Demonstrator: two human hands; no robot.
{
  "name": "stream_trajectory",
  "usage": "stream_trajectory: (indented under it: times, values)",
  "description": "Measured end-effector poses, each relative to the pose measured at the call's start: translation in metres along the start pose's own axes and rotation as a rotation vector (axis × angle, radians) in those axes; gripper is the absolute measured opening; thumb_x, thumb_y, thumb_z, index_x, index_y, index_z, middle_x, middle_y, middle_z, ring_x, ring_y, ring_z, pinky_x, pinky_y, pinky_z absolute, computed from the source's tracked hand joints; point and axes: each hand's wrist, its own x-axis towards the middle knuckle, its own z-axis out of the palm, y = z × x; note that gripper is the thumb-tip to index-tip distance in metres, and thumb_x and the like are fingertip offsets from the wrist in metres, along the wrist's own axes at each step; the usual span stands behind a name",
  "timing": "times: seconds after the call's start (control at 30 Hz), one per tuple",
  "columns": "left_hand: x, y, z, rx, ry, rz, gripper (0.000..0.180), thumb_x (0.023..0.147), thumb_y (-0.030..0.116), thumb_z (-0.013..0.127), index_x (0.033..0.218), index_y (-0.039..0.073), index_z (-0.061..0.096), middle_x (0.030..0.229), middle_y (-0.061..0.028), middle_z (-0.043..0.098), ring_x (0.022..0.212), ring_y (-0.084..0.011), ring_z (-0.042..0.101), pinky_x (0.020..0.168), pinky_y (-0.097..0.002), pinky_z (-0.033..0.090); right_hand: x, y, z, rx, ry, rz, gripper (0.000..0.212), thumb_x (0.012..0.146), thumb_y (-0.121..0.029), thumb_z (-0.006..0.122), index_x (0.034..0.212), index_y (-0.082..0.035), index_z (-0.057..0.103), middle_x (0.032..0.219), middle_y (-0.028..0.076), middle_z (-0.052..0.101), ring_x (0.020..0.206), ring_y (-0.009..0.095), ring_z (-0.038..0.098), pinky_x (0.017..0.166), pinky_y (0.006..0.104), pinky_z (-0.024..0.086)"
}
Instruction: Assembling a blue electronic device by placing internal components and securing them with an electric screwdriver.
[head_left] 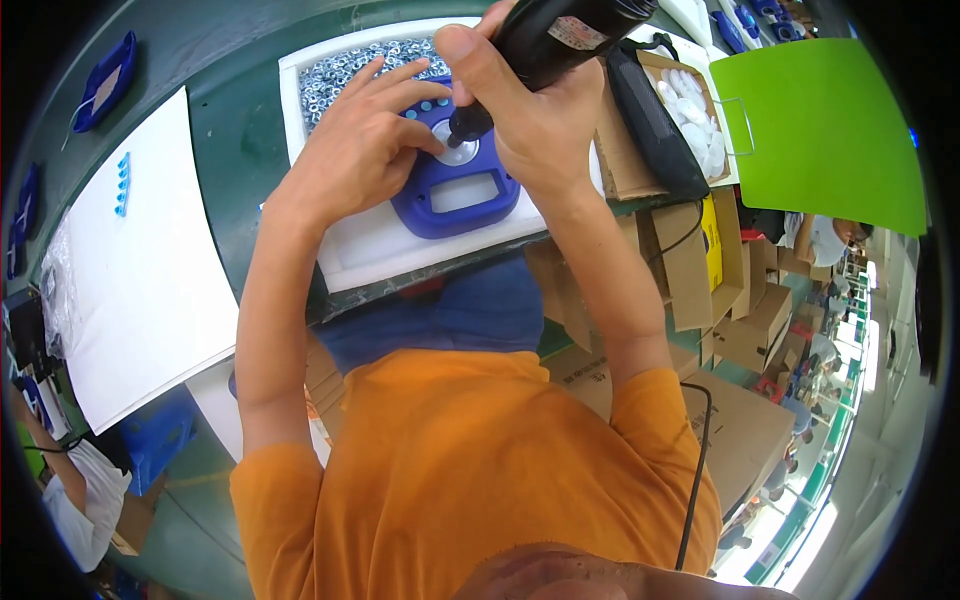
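Note:
My right hand (540, 120) is wrapped around a black electric screwdriver (560, 40), which tilts down to the left. Its tip (468, 124) meets the pale round disc (457, 152) in the middle of a blue plastic housing (455, 215). The housing has a rectangular window near its lower edge and a row of light-blue buttons at its top. Across its left side lies my left hand (365, 145), steadying it. One bent fingertip presses beside the screwdriver tip, while the other fingers stretch toward the upper edge. Any screw under the tip is hidden.
The housing rests on a white foam tray (350, 250) with many small metal nuts or washers (345, 75) behind it. To the right are a black pouch (655, 125) and a box of white plastic parts (690, 115). A white sheet (150, 270) holds a small blue strip (122, 185).

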Motion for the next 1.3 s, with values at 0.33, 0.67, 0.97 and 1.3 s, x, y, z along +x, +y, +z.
stream_trajectory:
  times: [0.33,0.67,0.97,1.3]
  values:
    - [0.003,0.005,-0.004,-0.035,-0.068,-0.061,0.036,0.084,-0.005,0.072,0.103,0.015,0.094,0.152,-0.0064,0.073,0.159,-0.0339,0.055,0.141,-0.0588,0.032,-0.006,-0.026,-0.013,0.224,-0.105,0.228,0.036,0.102,-0.011,0.090,0.129,-0.003,0.067,0.103,0.004,0.074,0.087,0.012,0.072,0.077,0.0279,0.057]
    - [0.006,0.004,-0.005,-0.010,-0.040,-0.016,0.039,0.082,-0.010,0.069,0.102,0.013,0.093,0.153,-0.0085,0.074,0.162,-0.0361,0.052,0.142,-0.0598,0.031,0.043,-0.024,-0.165,-0.226,0.251,0.354,0.031,0.111,-0.029,0.078,0.116,0.001,0.072,0.090,0.007,0.075,0.078,0.018,0.074,0.074,0.0336,0.061]
    - [0.007,0.004,-0.004,-0.001,-0.045,0.001,0.037,0.082,-0.008,0.070,0.101,0.013,0.093,0.150,-0.0095,0.076,0.159,-0.0383,0.055,0.140,-0.0610,0.034,0.032,0.090,-0.230,-1.399,-0.083,0.449,0.071,0.102,-0.063,0.078,0.116,0.007,0.077,0.097,0.029,0.082,0.097,0.043,0.084,0.085,0.0499,0.065]
    - [0.011,0.027,-0.029,0.018,-0.060,0.040,0.024,0.084,-0.002,0.076,0.102,0.009,0.089,0.157,-0.0125,0.071,0.163,-0.0417,0.050,0.139,-0.0632,0.033,0.018,0.051,-0.117,-1.149,0.257,-0.072,0.033,0.104,-0.039,0.081,0.109,-0.007,0.083,0.094,0.016,0.085,0.087,0.036,0.084,0.076,0.0464,0.066]
